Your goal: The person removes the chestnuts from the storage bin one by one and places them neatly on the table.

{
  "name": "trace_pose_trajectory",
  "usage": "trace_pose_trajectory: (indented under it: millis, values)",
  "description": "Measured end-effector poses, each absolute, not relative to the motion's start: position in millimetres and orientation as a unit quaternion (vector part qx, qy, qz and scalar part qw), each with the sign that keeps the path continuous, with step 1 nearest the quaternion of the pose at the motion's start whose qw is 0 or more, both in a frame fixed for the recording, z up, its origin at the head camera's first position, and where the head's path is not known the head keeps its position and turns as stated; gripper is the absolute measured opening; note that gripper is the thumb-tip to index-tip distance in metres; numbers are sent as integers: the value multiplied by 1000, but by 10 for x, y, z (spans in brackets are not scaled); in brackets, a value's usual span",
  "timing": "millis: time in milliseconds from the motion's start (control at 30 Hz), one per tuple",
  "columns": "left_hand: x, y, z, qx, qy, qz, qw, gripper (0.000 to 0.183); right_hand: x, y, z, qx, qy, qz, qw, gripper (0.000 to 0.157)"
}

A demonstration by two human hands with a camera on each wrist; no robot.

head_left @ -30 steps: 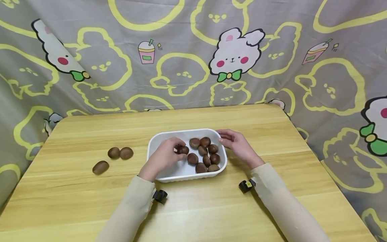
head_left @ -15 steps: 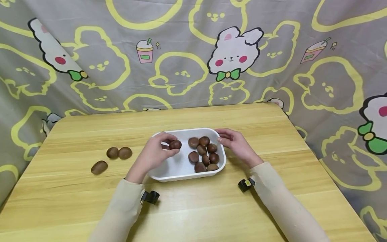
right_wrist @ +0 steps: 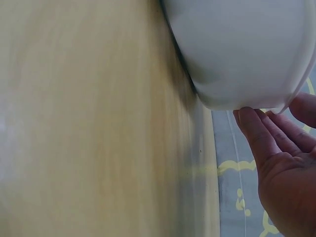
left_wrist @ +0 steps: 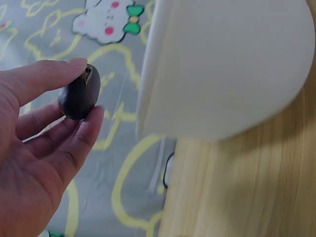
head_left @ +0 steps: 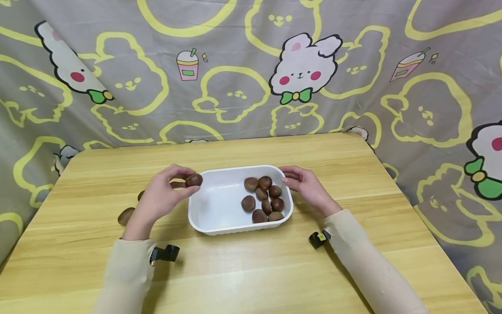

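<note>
My left hand (head_left: 162,194) pinches a brown chestnut (head_left: 194,180) between thumb and fingertips, raised at the left end of the white tray (head_left: 219,229). In the left wrist view, the chestnut (left_wrist: 80,93) shows dark, with a pale scar at its top. At the tray's right end my right hand (head_left: 307,187) holds the rim, thumb at the edge and fingers along the outer wall. Several more chestnuts (head_left: 261,194) lie bunched in the right half of the tray. On the table left of it, another chestnut (head_left: 125,216) lies partly behind my left wrist.
The wooden table (head_left: 251,270) runs back to a grey patterned curtain (head_left: 235,52), which also hangs along its right side. Past my left forearm peeks the edge of one more chestnut (head_left: 140,195).
My left hand has lifted a chestnut from inside the tray and carried it left to the tray's left rim. My right hand has stayed at the right end.
</note>
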State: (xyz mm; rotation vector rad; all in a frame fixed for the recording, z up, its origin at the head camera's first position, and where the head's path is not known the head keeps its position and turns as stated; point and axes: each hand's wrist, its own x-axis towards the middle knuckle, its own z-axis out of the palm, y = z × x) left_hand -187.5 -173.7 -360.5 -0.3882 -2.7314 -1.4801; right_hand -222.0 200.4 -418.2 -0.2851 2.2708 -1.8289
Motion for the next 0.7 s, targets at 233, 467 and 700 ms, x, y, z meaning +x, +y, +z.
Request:
trace_pose_trajectory:
  millis: [233,467,700]
  values:
    - [-1764,-1981,-3614,-96,-874,-476,35,37,-2211,2007,-4183,-96,774,-617,103,41]
    - [-1635,-2190,-3683,-53,-887,-457,29,42,-2210,2009,-4194,-98,777,-613,101,39]
    - [-1549,-2345,-3771,-44,-909,-414,31,44,-2206,2006,-4191,-100,775,-616,100,38]
